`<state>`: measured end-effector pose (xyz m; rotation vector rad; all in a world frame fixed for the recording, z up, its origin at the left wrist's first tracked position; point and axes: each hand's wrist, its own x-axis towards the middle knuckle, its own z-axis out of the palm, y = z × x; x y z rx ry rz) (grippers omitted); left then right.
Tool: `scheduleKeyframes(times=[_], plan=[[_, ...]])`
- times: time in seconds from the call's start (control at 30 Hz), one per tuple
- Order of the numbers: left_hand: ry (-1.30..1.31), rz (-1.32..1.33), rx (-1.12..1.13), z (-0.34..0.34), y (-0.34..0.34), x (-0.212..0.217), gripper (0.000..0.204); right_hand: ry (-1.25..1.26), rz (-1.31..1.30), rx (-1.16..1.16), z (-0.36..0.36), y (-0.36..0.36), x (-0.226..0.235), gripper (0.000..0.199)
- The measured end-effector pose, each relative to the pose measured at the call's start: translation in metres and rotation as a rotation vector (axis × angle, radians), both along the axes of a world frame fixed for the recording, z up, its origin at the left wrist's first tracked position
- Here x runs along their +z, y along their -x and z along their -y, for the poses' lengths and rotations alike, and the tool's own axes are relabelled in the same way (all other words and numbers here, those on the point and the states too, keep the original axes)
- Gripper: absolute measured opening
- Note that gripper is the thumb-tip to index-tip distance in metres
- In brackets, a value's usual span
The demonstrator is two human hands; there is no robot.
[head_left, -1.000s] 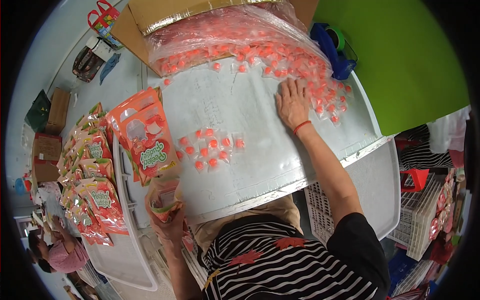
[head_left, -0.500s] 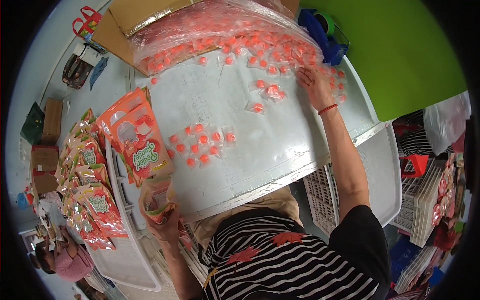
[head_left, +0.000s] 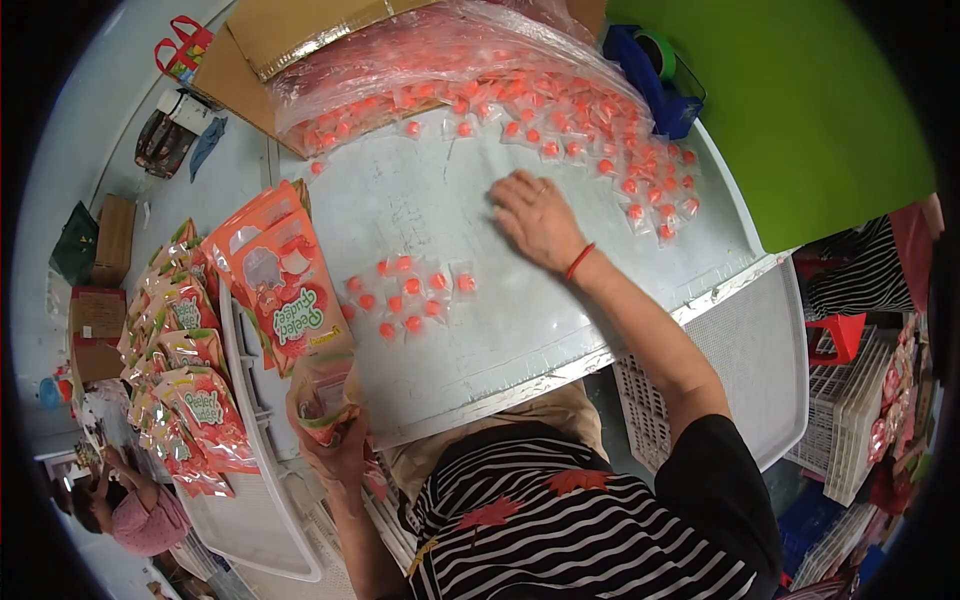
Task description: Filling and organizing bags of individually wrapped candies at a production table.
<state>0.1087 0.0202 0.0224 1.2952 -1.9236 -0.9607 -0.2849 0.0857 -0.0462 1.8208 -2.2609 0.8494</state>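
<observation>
My left hand (head_left: 335, 450) is closed around an open pink candy pouch (head_left: 325, 400) at the table's near left edge, mouth facing up. Over the middle of the table, my right hand (head_left: 540, 218) is palm down with its fingers curled; whatever lies beneath it is hidden. A small group of clear-wrapped pink candies (head_left: 412, 286) rests between my hands. Many more wrapped candies (head_left: 655, 185) spread from a plastic liner bag (head_left: 400, 70) at the back toward the right. Beside my left hand stands a stack of flat printed pouches (head_left: 285, 285).
A cardboard box (head_left: 235, 85) holds the liner bag. To its right is a blue tape dispenser (head_left: 655, 80) with green tape. Filled pouches (head_left: 205, 410) crowd a white tray (head_left: 265, 540) at left. Plastic crates (head_left: 645, 410) stand below the table; another person (head_left: 145, 515) sits far left.
My right hand has moved left and nearer, from the candy pile to mid-table. The loose candies there are no longer visible, and some pile candies lie nearer me. My left hand still holds the pouch.
</observation>
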Motion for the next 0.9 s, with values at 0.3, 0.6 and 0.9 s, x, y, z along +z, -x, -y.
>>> scheduleKeyframes(times=[0.3,0.6,0.9], plan=[[0.038,0.031,0.041,0.0,-0.008,0.006,0.081,0.072,-0.047,-0.408,0.007,0.043,0.016,0.021],[0.034,-0.059,0.074,-0.001,-0.013,-0.006,0.084,0.04,-0.097,-0.2,0.009,-0.009,0.004,0.04],[-0.05,-0.065,0.114,-0.006,-0.018,-0.002,0.087,0.025,0.377,0.139,0.025,-0.009,0.0,0.035]])
